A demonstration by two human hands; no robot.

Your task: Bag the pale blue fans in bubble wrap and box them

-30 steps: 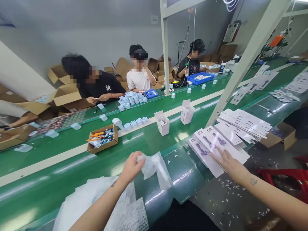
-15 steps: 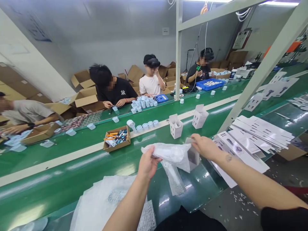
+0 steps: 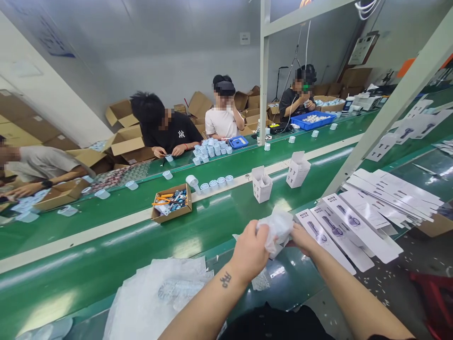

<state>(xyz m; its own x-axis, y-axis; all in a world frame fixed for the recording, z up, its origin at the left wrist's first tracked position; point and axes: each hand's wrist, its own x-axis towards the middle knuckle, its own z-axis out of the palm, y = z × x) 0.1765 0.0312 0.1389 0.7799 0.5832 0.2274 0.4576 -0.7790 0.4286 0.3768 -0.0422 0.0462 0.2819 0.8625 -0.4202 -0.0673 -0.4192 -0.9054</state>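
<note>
Along the near edge of the long green desk [image 3: 106, 264], a heap of clear plastic bags [image 3: 155, 297] is lying toward the left. Flat white cards [image 3: 354, 222] are spreading out at the right end of that edge. Farther in, a small brown box [image 3: 172, 203] and two little white boxes [image 3: 262, 184] are sitting on the desk. The left hand [image 3: 249, 250] and right hand [image 3: 302, 236] are meeting above the near edge, fingers closing tight around one crumpled plastic bag [image 3: 278, 229] between them.
</note>
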